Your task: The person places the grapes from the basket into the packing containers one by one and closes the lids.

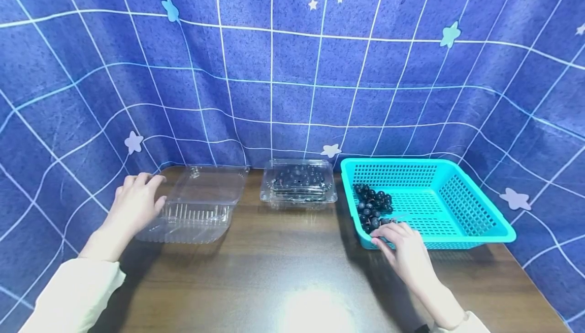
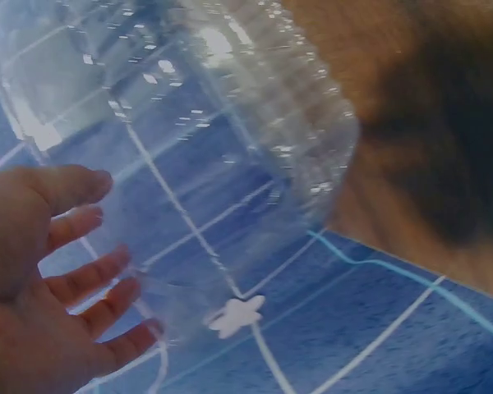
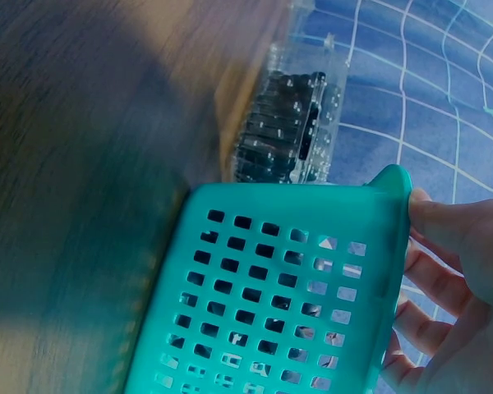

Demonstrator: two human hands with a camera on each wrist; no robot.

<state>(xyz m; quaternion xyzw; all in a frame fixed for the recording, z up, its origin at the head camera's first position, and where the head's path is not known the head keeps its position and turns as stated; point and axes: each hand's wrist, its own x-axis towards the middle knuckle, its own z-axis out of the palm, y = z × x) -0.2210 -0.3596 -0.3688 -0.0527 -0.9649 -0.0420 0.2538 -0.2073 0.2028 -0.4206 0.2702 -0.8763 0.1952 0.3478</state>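
Over the left side of an unfolded clear plastic clamshell box (image 1: 196, 221) is my left hand (image 1: 137, 201), fingers spread and loosely bent, holding nothing. In the left wrist view that hand (image 2: 74, 279) shows beside the transparent plastic. My right hand (image 1: 402, 252) is at the near left corner of a turquoise basket (image 1: 475, 241), its fingers over the rim beside a bunch of dark grapes (image 1: 372, 203). The right wrist view has the thumb (image 3: 427, 213) at the rim and the fingertips hidden behind it; I cannot tell what they hold.
Between box and basket, a lidded clear clamshell (image 1: 299, 180) with dark grapes inside stands at the back of the wooden table (image 1: 256, 272). A blue curtain (image 1: 292, 59) with white grid lines hangs right behind the table.
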